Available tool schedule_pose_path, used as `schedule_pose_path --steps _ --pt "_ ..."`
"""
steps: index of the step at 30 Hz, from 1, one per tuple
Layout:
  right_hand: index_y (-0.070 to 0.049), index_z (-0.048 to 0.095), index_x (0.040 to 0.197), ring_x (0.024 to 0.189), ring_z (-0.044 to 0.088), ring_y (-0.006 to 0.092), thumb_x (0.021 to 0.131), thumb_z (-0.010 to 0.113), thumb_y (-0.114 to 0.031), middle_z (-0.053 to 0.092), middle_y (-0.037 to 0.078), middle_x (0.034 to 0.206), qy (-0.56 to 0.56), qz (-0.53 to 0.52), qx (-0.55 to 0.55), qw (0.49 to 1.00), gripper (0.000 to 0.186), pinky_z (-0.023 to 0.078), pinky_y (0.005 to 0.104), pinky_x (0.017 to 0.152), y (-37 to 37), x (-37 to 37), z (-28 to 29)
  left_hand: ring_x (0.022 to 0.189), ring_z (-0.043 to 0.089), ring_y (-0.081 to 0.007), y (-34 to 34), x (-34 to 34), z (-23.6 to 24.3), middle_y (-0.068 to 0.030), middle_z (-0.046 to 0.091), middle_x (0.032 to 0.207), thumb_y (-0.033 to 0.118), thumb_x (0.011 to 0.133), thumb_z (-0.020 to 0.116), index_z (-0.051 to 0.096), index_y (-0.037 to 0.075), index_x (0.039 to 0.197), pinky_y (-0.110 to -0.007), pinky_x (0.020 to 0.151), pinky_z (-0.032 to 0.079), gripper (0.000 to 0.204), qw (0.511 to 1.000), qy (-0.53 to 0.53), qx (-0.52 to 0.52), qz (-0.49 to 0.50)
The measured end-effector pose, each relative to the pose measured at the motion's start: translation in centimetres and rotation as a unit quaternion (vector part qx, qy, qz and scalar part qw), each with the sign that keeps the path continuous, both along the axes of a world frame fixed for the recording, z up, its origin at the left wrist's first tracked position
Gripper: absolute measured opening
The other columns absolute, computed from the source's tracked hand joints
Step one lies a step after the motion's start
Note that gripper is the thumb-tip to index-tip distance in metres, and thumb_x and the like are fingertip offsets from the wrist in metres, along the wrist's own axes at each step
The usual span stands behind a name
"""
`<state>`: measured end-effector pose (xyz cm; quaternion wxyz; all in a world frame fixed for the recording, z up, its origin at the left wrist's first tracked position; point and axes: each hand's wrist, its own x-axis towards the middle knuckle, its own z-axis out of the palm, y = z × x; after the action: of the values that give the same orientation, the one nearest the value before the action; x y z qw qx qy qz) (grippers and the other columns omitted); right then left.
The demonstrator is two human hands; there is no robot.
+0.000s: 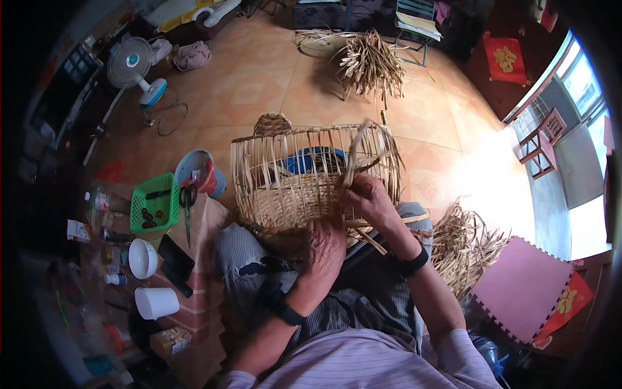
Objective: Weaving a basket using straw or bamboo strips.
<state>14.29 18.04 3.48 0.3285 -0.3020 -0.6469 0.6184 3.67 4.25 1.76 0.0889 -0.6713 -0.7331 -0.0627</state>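
A half-woven straw basket point(285, 175) lies on its side across my lap, its upright ribs pointing away from me. My left hand point(326, 246) presses on the woven lower wall of the basket near its base. My right hand point(369, 198) grips a flat straw strip point(357, 152) that rises from the weave by the basket's right side. A blue object point(311, 159) shows through the ribs inside the basket. Both wrists wear dark bands.
A low table at my left holds a green plastic basket point(154, 204), scissors point(188, 204), a white bowl point(142, 258), a white cup point(157, 302) and a black phone point(175, 256). Loose straw lies at my right point(463, 249) and far ahead point(370, 63). A pink foam mat point(521, 288) and a fan point(133, 65) stand nearby.
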Motion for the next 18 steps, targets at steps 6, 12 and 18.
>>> schedule_pose_path --steps 6,12,18 --pt "-0.003 0.066 0.093 0.079 0.070 0.0388 0.087 0.072 -0.013 0.066 0.017 0.090 -0.212 -0.007 0.379 0.901 0.013 0.056 0.0473 0.065 -1.3 -0.8 1.4 0.085 0.059 -0.0208 0.6 0.3 -1.1 -0.0088 0.059 0.090 0.014 0.095 0.057 0.064 0.002 0.118 -0.044 0.098 0.044 0.028 0.996 0.086 0.005 0.018" --pt "-0.005 0.066 0.096 0.076 0.071 0.0380 0.083 0.071 -0.010 0.066 0.016 0.089 -0.329 -0.013 0.428 0.841 0.014 0.055 0.0470 0.064 -2.7 -1.8 0.5 0.089 0.060 -0.0257 0.3 -0.6 -2.9 -0.0110 0.061 0.091 0.013 0.093 0.056 0.066 0.006 0.103 -0.044 0.093 0.044 0.016 0.999 0.015 0.026 -0.041" --pt "-0.005 0.063 0.101 0.079 0.071 0.0380 0.085 0.068 -0.011 0.067 0.017 0.094 -0.340 -0.031 0.453 0.823 0.018 0.054 0.0486 0.066 -2.8 -1.9 -0.4 0.096 0.061 -0.0283 0.0 -0.8 -1.1 -0.0128 0.063 0.095 0.015 0.090 0.058 0.069 0.006 0.103 -0.043 0.091 0.044 0.019 0.998 -0.025 0.008 -0.057"
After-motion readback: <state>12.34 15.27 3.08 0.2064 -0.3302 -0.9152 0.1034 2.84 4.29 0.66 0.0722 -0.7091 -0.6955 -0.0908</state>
